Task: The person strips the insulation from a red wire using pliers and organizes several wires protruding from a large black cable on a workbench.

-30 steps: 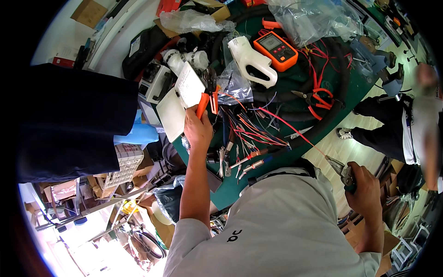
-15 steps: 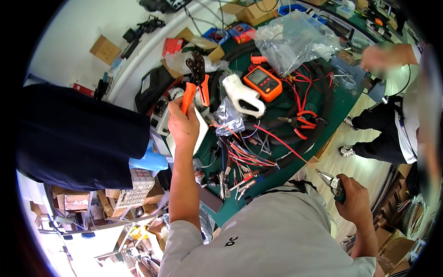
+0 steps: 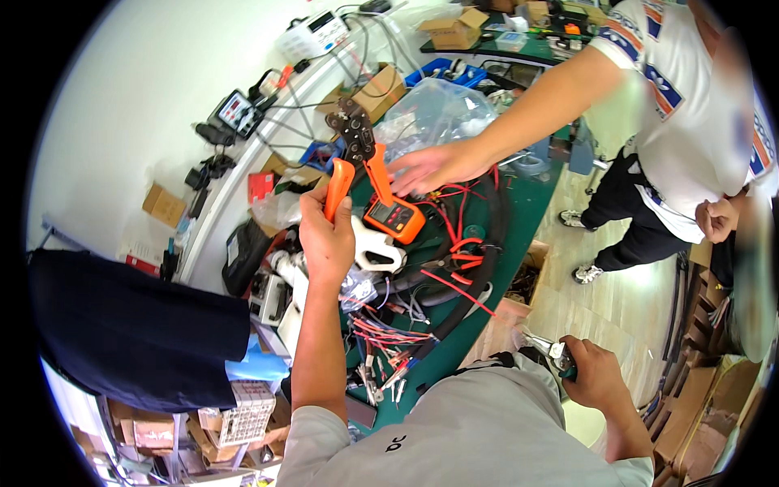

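Observation:
My left hand (image 3: 326, 243) is raised over the table, closed around one orange handle of a crimping tool (image 3: 354, 130). The tool's dark head points up and away, and its handles are spread apart. Down at the right, beside my body, my right hand (image 3: 596, 373) grips pliers (image 3: 552, 351) with a dark green handle, jaws pointing left. A co-worker's hand (image 3: 438, 168) reaches in from the right, fingers close to the crimping tool's other handle; I cannot tell whether they touch. Below that hand lies an orange multimeter (image 3: 393, 217), with a white handle-shaped housing (image 3: 377, 247) nearer me.
On the green table (image 3: 519, 219) are thick black cable (image 3: 492, 243), red-handled pliers (image 3: 466, 258), loose wires (image 3: 393, 331) and a clear plastic bag (image 3: 442, 114). A person in dark clothing (image 3: 138, 333) stands close on my left. The co-worker (image 3: 673, 122) stands at the right.
The co-worker's arm has stretched left across the table toward the crimping tool. My view has shifted, so the table sits lower and farther left. Both my hands keep their tools.

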Motion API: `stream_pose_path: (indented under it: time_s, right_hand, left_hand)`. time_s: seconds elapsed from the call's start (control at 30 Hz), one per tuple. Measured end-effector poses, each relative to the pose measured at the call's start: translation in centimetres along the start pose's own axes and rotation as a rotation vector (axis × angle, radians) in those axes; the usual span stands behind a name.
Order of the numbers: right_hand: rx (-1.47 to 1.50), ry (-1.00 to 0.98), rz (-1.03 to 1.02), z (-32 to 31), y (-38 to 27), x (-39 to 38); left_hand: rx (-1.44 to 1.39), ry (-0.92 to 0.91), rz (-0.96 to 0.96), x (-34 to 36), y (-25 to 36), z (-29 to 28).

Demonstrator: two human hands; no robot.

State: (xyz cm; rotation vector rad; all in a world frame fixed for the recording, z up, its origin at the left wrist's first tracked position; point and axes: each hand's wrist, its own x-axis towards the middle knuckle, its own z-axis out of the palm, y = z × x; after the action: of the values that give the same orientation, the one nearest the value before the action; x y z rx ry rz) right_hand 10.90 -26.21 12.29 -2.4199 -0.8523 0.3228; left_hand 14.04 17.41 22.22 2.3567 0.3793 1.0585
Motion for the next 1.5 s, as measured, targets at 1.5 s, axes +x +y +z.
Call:
stream_pose_path:
  time_s: [1.5]
  right_hand:
    - [0.587, -0.446, -0.042, 5.9, -15.2, 13.2]
  left_hand:
    - [-1.264, 0.767, -1.296, -0.6, -10.0, 0.2]
